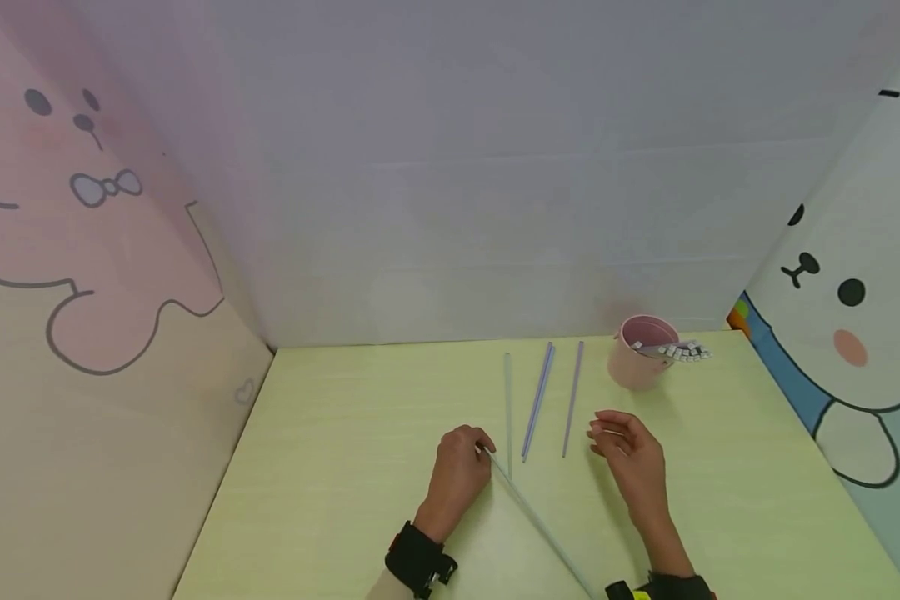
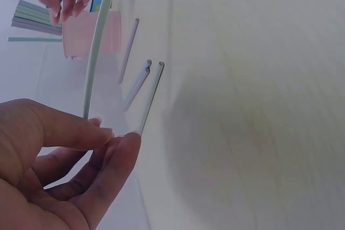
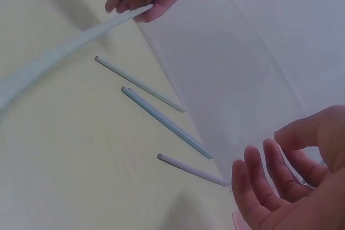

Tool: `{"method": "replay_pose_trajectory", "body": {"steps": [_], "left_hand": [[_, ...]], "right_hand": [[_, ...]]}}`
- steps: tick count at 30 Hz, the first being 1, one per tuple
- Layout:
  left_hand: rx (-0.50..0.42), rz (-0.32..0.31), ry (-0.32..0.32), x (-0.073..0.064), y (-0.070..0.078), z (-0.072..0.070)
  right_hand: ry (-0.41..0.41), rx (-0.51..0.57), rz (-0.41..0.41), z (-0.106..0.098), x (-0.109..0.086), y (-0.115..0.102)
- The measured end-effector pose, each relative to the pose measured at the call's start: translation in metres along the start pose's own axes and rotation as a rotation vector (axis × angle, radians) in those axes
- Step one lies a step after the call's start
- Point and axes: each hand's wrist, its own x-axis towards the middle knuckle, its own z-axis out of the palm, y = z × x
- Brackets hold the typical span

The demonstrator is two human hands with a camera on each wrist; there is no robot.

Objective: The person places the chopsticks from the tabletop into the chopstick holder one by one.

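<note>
My left hand pinches one end of a long pale green straw between thumb and fingertips. From there the straw slants down and right toward the front, held over the table. My right hand hovers to the right with its fingers loosely bent and nothing between them; its fingers show relaxed in the right wrist view. Between and beyond the hands, a pale green straw, a pair of bluish-purple straws lying side by side and a single purple straw lie on the table.
A pink bucket stands at the back right, with a bundle of straws leaning out over its right rim. The light yellow-green table meets a pale back wall, and printed panels flank both sides.
</note>
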Motion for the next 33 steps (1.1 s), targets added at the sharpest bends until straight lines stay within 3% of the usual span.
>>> {"method": "replay_pose_trajectory", "body": {"steps": [4,16,26,33], "left_hand": [[0.007,-0.032,0.032,0.003,-0.006,-0.006],[0.105,-0.089,-0.006,-0.002,-0.025,-0.003],[0.094,-0.114,-0.029,0.006,-0.016,0.008],[0.132,-0.079,-0.144,0.014,-0.004,0.026]], "right_hand": [[-0.011,-0.024,0.027,-0.002,-0.002,0.001],[-0.017,-0.021,0.014,-0.005,-0.003,0.0],[-0.021,-0.04,0.022,-0.007,-0.005,0.0],[0.001,-0.025,0.023,-0.013,-0.004,0.002]]}}
